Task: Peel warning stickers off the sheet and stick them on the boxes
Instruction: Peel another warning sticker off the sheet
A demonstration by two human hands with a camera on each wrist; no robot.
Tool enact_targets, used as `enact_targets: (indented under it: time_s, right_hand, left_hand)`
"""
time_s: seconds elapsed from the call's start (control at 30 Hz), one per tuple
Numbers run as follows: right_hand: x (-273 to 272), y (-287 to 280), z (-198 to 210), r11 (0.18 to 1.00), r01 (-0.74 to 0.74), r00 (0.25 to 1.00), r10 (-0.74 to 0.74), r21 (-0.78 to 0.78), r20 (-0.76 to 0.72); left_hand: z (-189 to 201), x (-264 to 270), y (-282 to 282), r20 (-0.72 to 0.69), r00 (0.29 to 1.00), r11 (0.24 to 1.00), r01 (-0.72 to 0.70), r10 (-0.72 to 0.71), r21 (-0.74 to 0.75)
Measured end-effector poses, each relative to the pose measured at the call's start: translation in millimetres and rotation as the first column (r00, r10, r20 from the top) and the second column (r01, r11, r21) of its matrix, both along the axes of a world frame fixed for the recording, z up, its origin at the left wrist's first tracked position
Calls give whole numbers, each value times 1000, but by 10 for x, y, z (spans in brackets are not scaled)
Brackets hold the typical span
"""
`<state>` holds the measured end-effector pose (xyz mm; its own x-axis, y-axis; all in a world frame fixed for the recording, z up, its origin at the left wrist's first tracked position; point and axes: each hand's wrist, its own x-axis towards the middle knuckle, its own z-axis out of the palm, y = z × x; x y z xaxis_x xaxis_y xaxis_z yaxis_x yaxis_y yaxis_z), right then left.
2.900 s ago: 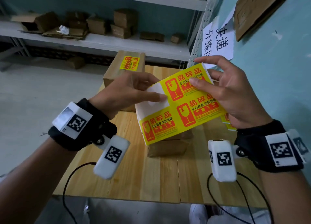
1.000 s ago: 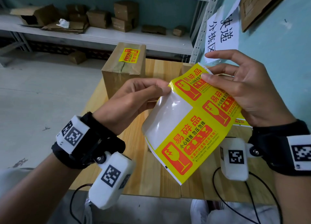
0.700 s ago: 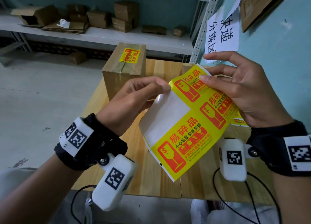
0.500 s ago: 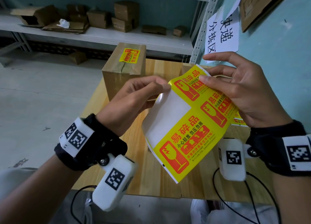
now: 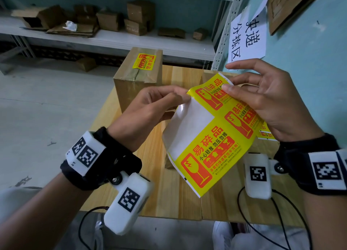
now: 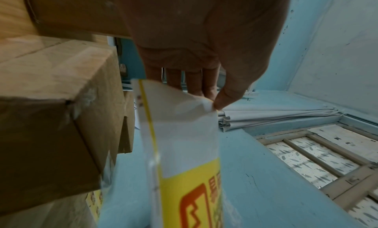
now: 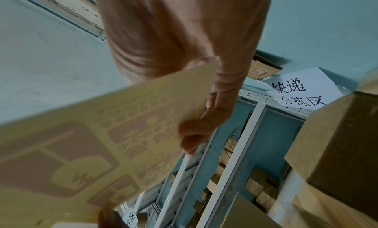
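Two hands hold one sticker sheet above a wooden table (image 5: 180,199), and the things run down in size from there. Behind the table stands a white shelf rack (image 5: 120,41) carrying loose cardboard boxes. On the table's far left part sits a tall brown box (image 5: 131,84), taped along its top, with a yellow warning sticker (image 5: 144,61) already stuck flat on that top. A second box (image 6: 47,118) stands closer, mostly hidden behind the sheet in the head view and seen at the left in the left wrist view. On the blue wall at right hangs a white paper sign (image 5: 247,35) with handwritten characters.

The sticker sheet (image 5: 210,142) hangs tilted in the air between the hands, over the table's middle. It shows three yellow stickers with red glass symbols and one bare white patch of backing at its upper left. More stickers (image 5: 265,134) lie on the table under the right wrist.

The left hand (image 5: 150,110) pinches the sheet at the top corner of the yellow sticker beside the bare patch, thumb and forefinger pressed together. The right hand (image 5: 270,103) grips the sheet's upper right part, thumb on the printed face, forefinger and other fingers spread above and behind it.
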<state>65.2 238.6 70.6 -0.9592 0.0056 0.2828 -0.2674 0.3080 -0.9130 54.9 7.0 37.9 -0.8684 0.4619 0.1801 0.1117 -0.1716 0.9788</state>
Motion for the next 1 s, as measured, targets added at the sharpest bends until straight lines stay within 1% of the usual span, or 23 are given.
enact_targets:
  time_s: [0.13, 0.2, 0.3, 0.37, 0.4, 0.53, 0.67, 0.9, 1.0]
  right_hand:
    - [-3, 11, -4, 1000, 5, 1000, -5, 21, -6]
    - [-3, 12, -4, 996, 28, 999, -25, 87, -35]
    - [47, -35, 52, 941, 118, 975, -50, 318, -215]
    - [135, -118, 138, 913, 140, 953, -20, 382, -303]
    - [186, -168, 181, 913, 120, 949, 10, 389, -315]
    - [322, -332, 257, 901, 16, 958, 110, 434, -263]
    - [334, -381, 232, 887, 32, 960, 101, 461, -262]
    - [316, -433, 176, 899, 46, 964, 73, 435, -254]
    - [315, -442, 169, 898, 62, 964, 59, 436, -258]
  left_hand:
    - [-11, -11, -1, 3, 1000, 1000, -18, 18, 3]
    - [-13, -14, 2, -8, 1000, 1000, -20, 20, 1]
    - [-9, -18, 12, -32, 999, 999, -38, 38, -12]
    - [-6, -16, 20, -52, 998, 999, -39, 37, -36]
    - [-5, -11, 25, -61, 998, 998, -36, 34, -44]
    - [6, -2, 37, -85, 996, 998, -40, 35, -58]
    - [38, 24, 37, -120, 992, 997, -50, 42, -66]
    - [55, 33, 31, -165, 986, 995, -50, 36, -81]
    - [82, 34, 28, -220, 975, 993, -49, 24, -109]
